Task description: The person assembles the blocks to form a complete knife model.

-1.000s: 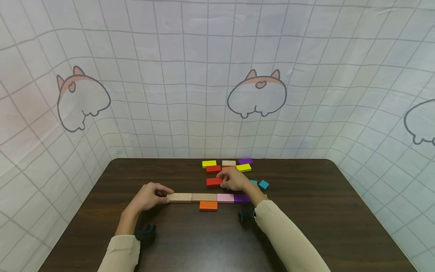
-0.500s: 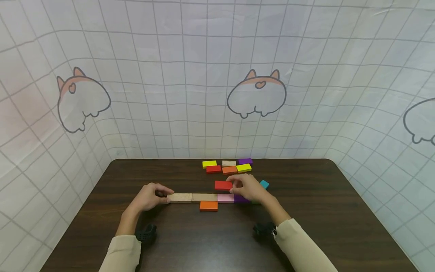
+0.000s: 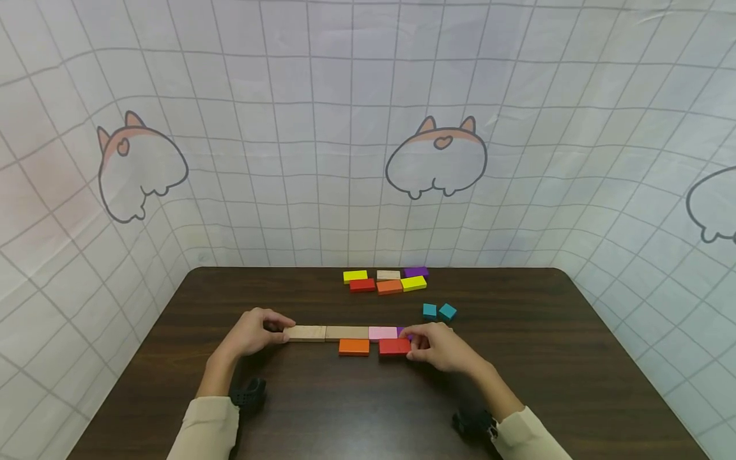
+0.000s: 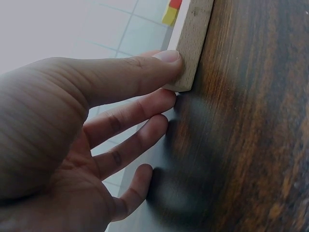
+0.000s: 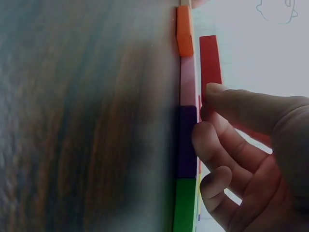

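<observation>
You can read no text, label, brand or number: none on the red block [image 3: 393, 347] between the fingers of your right hand [image 3: 443, 347], the wooden block [image 3: 307, 333] at the fingertips of your left hand [image 3: 251, 332], or the backdrop [image 3: 287, 179] beyond.

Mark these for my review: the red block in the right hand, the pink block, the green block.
Held red block [image 3: 393, 345], head view: upper face.
Pink block [image 3: 382, 333], head view: upper face.
Green block [image 5: 185, 205], right wrist view: visible side.
</observation>
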`<state>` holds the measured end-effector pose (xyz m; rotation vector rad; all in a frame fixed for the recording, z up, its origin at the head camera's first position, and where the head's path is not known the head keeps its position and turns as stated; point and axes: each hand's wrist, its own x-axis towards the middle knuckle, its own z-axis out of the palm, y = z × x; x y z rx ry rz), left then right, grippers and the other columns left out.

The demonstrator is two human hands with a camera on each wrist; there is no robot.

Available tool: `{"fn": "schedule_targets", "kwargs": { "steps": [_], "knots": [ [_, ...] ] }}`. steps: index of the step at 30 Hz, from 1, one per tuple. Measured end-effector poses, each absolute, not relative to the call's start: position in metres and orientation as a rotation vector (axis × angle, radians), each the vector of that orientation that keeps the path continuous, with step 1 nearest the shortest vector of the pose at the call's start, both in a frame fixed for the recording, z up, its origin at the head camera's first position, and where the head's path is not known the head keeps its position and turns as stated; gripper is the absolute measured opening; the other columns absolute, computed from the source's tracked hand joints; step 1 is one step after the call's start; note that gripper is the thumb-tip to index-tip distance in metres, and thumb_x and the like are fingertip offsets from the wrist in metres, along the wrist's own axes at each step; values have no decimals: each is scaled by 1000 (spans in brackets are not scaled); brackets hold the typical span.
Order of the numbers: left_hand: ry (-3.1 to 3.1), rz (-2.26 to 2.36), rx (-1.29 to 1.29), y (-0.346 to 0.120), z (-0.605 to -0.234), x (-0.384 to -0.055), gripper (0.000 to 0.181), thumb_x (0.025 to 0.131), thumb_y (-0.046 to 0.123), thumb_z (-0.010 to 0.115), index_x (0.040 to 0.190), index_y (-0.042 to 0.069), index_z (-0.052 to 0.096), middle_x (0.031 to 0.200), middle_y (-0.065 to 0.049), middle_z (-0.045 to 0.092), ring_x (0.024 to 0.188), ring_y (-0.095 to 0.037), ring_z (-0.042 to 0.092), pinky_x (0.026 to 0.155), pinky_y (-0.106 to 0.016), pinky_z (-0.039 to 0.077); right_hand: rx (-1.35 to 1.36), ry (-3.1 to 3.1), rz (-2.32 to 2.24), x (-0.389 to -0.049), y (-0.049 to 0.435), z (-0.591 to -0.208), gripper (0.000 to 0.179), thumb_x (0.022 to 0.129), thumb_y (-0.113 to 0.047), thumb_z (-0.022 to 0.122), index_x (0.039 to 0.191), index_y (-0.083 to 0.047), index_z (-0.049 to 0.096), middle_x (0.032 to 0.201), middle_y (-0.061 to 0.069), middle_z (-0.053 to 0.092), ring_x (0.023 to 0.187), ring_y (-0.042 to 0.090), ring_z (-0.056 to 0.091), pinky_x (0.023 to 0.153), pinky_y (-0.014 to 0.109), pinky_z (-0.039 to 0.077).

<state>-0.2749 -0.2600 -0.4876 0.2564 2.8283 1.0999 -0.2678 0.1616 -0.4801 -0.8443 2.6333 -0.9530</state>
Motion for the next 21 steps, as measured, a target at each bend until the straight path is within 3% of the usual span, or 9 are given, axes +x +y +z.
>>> {"fn": "schedule_targets", "kwargs": {
  "steps": [21],
  "knots": [
    [2808,1100,221,-259,-487,-274,22,88,15,81,110,18,81,101,-2,73,87,-16,60,76,-34,50,-808,2655,-862,-263,155,-484,29,90,-12,76,119,-8,72,77,-8,63,66,7,54,63,24,46]
  ]
}}
